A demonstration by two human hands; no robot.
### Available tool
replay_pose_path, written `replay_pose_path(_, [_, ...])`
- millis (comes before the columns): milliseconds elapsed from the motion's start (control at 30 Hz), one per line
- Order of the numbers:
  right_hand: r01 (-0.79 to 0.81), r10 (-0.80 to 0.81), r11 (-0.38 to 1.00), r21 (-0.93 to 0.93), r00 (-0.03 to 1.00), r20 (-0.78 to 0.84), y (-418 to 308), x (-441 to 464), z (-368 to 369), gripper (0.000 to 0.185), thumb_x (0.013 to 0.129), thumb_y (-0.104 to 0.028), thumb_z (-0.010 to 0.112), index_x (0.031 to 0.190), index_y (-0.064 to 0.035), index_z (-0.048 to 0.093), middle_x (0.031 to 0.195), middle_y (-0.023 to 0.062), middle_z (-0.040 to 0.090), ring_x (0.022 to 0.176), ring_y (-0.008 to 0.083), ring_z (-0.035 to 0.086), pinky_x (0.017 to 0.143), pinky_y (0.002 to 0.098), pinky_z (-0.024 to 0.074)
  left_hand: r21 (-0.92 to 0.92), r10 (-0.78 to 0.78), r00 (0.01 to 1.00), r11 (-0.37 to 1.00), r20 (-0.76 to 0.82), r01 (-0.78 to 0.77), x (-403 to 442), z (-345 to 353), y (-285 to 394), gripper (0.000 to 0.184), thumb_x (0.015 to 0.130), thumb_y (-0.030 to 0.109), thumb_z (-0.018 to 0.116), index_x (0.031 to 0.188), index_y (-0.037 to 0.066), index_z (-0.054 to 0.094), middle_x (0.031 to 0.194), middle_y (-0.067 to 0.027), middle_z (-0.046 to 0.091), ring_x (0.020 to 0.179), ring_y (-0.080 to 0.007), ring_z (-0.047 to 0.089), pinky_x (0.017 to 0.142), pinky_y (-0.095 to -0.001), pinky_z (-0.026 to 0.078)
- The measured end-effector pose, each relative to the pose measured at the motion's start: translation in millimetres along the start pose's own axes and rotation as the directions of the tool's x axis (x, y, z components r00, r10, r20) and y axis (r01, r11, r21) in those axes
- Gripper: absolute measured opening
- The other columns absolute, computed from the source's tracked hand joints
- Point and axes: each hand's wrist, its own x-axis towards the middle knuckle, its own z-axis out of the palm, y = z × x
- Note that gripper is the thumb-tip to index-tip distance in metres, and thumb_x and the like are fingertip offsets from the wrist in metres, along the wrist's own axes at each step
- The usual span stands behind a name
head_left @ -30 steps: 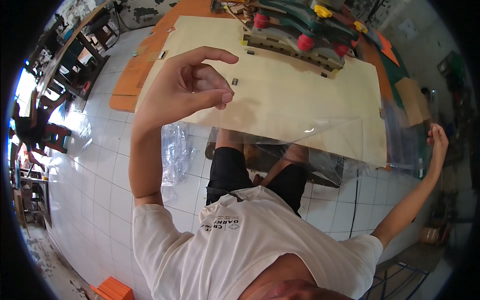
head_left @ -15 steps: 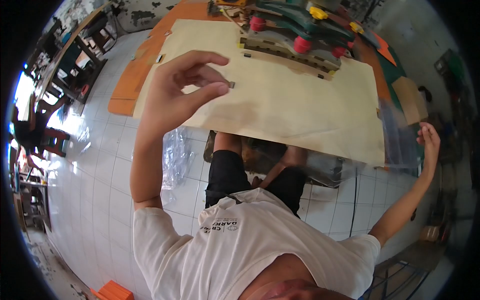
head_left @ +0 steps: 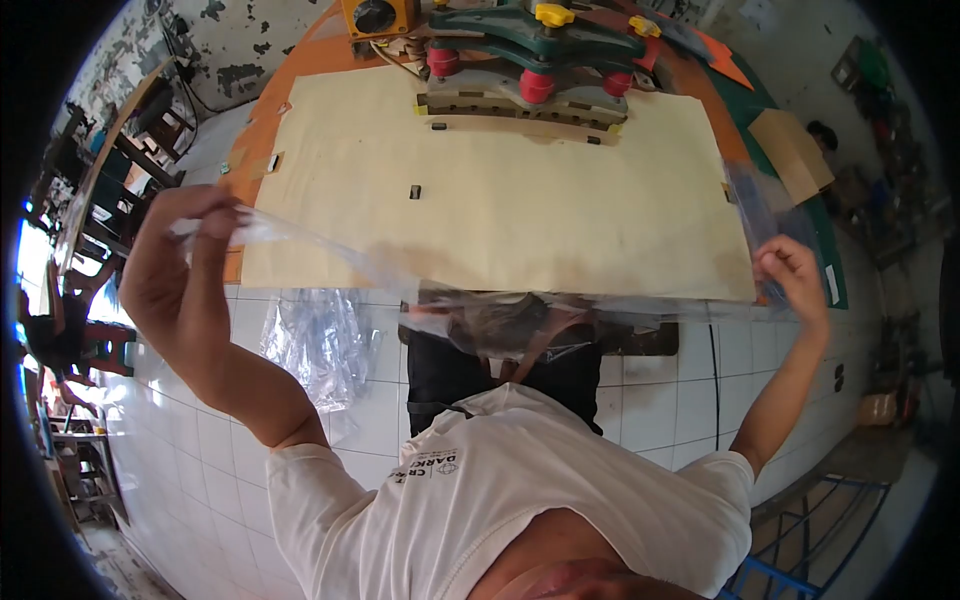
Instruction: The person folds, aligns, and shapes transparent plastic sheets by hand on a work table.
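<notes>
My left hand [head_left: 185,265] is raised past the left front corner of the table, its fingers pinched on one end of a clear plastic sheet [head_left: 350,255]. From there the sheet runs, stretched and creased, along the table's front edge towards the right. Near the right front corner, my right hand [head_left: 795,278] has its fingers closed at the sheet's other end. Under the plastic lies a large cream paper sheet [head_left: 540,215] covering most of the tabletop. Small dark rectangles, one of them a dark piece [head_left: 415,192] left of the middle, show on the paper.
A dark green clamp-like device [head_left: 530,50] with red and yellow knobs stands at the back. A cardboard piece [head_left: 790,155] lies at the right on a green mat [head_left: 833,255]. Crumpled clear plastic [head_left: 320,345] hangs below the front left edge. A stool [head_left: 105,345] stands far left.
My left hand has moved left and down from over the paper and now grips the plastic. My right hand has shifted left, and the sheet now spans between both hands.
</notes>
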Motion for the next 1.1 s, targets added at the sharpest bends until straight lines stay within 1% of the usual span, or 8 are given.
replay_pose_path(200, [-0.038, 0.057, 0.973, -0.229, 0.996, 0.076, 0, 13, 33, 0.012, 0.091, -0.007, 0.059, 0.084, 0.0022, 0.060, 0.073, 0.0022, 0.060, 0.068, 0.0083, 0.052, 0.063, 0.0230, 0.0429, 0.097, -0.124, 0.925, 0.991, 0.358, 0.095, 0, 32, 22, 0.007, 0.076, -0.002, 0.068, 0.082, -0.006, 0.067, 0.075, -0.0110, 0.067, 0.069, -0.0163, 0.063, 0.067, -0.0254, 0.048])
replay_pose_path(300, [-0.002, 0.020, 0.939, -0.343, 0.999, 0.047, -17, 18, 39, 0.012, 0.091, -0.008, 0.059, 0.088, 0.0025, 0.061, 0.075, 0.0041, 0.061, 0.069, 0.0096, 0.053, 0.064, 0.0243, 0.0440, -0.021, -0.121, 0.873, 0.989, 0.473, 0.148, -5, 46, 12, 0.007, 0.076, 0.001, 0.070, 0.081, -0.003, 0.068, 0.076, -0.0111, 0.069, 0.068, -0.0191, 0.066, 0.066, -0.0273, 0.051])
replay_pose_path(400, [0.094, -0.152, 0.922, -0.376, 0.980, -0.129, -36, 20, 53, 0.012, 0.091, -0.009, 0.059, 0.091, 0.0028, 0.062, 0.078, 0.0059, 0.063, 0.072, 0.0110, 0.056, 0.068, 0.0252, 0.0459, -0.039, -0.105, 0.811, 0.987, 0.576, 0.156, -9, 64, 1, 0.008, 0.079, 0.006, 0.069, 0.082, -0.002, 0.069, 0.076, -0.0112, 0.069, 0.067, -0.0200, 0.066, 0.065, -0.0284, 0.052])
replay_pose_path(567, [0.305, -0.315, 0.935, -0.180, 0.949, -0.029, -55, 35, 89, 0.010, 0.088, -0.006, 0.061, 0.090, 0.0038, 0.062, 0.081, 0.0072, 0.065, 0.078, 0.0136, 0.062, 0.072, 0.0251, 0.0477, -0.137, -0.101, 0.653, 0.943, 0.751, 0.303, -21, 123, -44, 0.011, 0.081, 0.010, 0.068, 0.084, -0.001, 0.069, 0.071, -0.0072, 0.067, 0.064, -0.0140, 0.061, 0.061, -0.0281, 0.048])
replay_pose_path(700, [0.323, -0.310, 0.939, -0.120, 0.944, 0.116, -68, 62, 147, 0.011, 0.087, -0.004, 0.061, 0.093, 0.0037, 0.064, 0.082, 0.0077, 0.065, 0.079, 0.0137, 0.062, 0.074, 0.0260, 0.0489, -0.176, 0.048, 0.532, 0.965, 0.846, 0.193, -7, 168, -69, 0.013, 0.081, 0.011, 0.067, 0.086, -0.001, 0.070, 0.072, -0.0071, 0.068, 0.064, -0.0143, 0.062, 0.063, -0.0272, 0.049])
replay_pose_path(867, [0.222, -0.224, 0.975, 0.033, 0.959, 0.175, -42, 101, 212, 0.018, 0.088, -0.006, 0.062, 0.104, 0.0032, 0.063, 0.087, 0.0071, 0.066, 0.083, 0.0114, 0.061, 0.078, 0.0263, 0.0492, -0.217, 0.246, 0.012, 0.830, 0.969, 0.514, -2, 234, -121, 0.018, 0.081, 0.011, 0.069, 0.091, -0.004, 0.070, 0.080, -0.0076, 0.070, 0.070, -0.0129, 0.065, 0.067, -0.0265, 0.051])
replay_pose_path(933, [0.128, -0.167, 0.959, 0.254, 0.976, 0.139, -19, 119, 234, 0.021, 0.089, -0.007, 0.062, 0.107, 0.0039, 0.061, 0.089, 0.0066, 0.066, 0.085, 0.0106, 0.060, 0.080, 0.0260, 0.0485, -0.197, 0.260, -0.037, 0.807, 0.965, 0.557, -13, 256, -141, 0.020, 0.081, 0.013, 0.070, 0.090, -0.004, 0.070, 0.078, -0.0077, 0.070, 0.070, -0.0129, 0.065, 0.066, -0.0260, 0.051])
replay_pose_path(1100, [0.239, -0.247, 0.952, 0.192, 0.969, 0.014, 10, 128, 255, 0.016, 0.087, -0.006, 0.065, 0.099, 0.0039, 0.063, 0.088, 0.0060, 0.065, 0.084, 0.0116, 0.060, 0.080, 0.0264, 0.0481, -0.195, 0.320, -0.038, 0.663, 0.946, 0.723, -23, 280, -172, 0.021, 0.082, 0.017, 0.071, 0.088, -0.003, 0.071, 0.076, -0.0079, 0.069, 0.069, -0.0107, 0.063, 0.065, -0.0240, 0.050])
